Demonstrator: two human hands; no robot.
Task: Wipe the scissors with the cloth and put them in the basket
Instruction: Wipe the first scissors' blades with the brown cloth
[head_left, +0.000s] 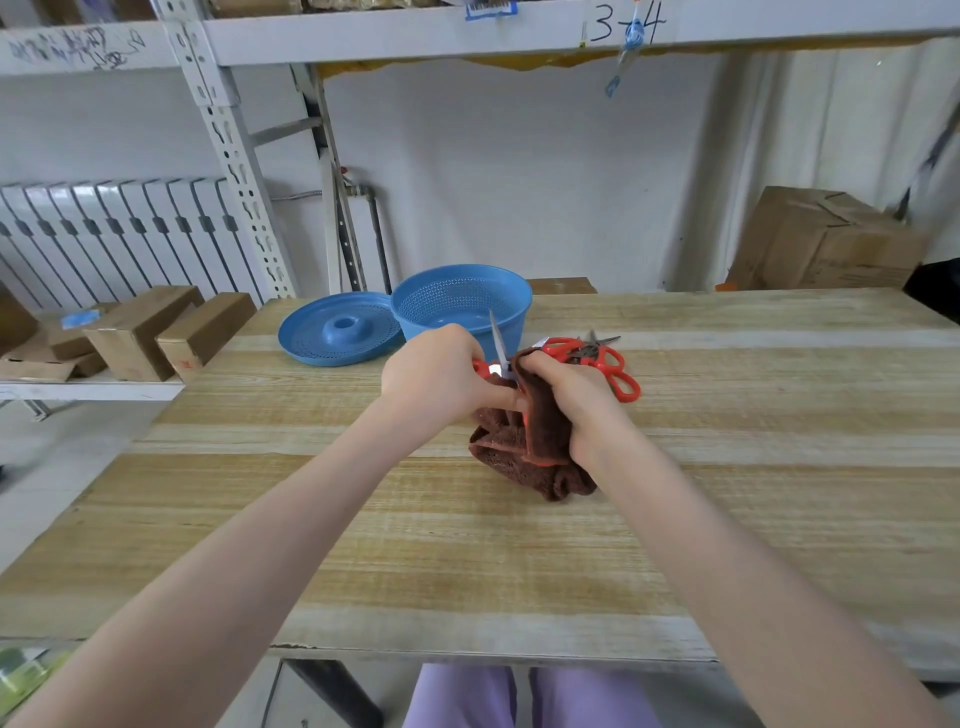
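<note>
Head cam: L hand (436, 371) grips scissors (500, 343) handle, R hand (566, 395) pinches cloth (524, 457) on blade. Wipe hinge-to-tip, keep your skin off the edge.

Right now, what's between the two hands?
In the head view, the blade of the held scissors sticks up between the left hand and the right hand, with the brown cloth bunched at its base.
</note>
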